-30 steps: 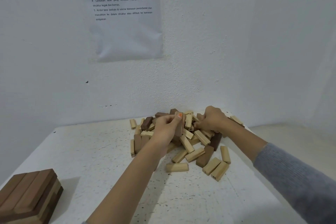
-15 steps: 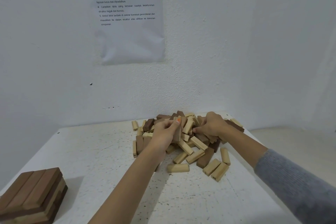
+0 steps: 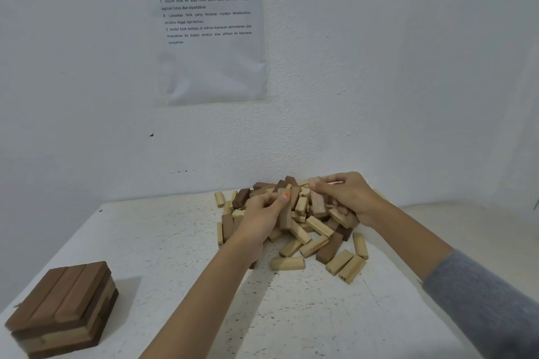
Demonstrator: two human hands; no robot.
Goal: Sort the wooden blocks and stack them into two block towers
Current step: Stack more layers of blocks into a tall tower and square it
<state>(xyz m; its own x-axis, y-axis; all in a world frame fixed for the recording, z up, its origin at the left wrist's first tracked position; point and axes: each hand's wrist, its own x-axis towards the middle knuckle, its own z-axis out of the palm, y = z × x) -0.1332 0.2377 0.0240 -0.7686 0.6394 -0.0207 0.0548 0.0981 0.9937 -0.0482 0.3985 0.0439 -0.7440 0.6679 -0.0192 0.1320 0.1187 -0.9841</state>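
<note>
Left hand [image 3: 264,214] pinches upright block [image 3: 285,213] — right hand [image 3: 347,195] grips tilted block [image 3: 317,202].

The speckled white table [image 3: 163,245] carries a block pile [image 3: 315,239] and a short tower [image 3: 62,307].

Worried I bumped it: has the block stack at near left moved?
No. The block stack stays by the table's near-left edge, as far from the loose pile as before; only the camera shifted.
</note>
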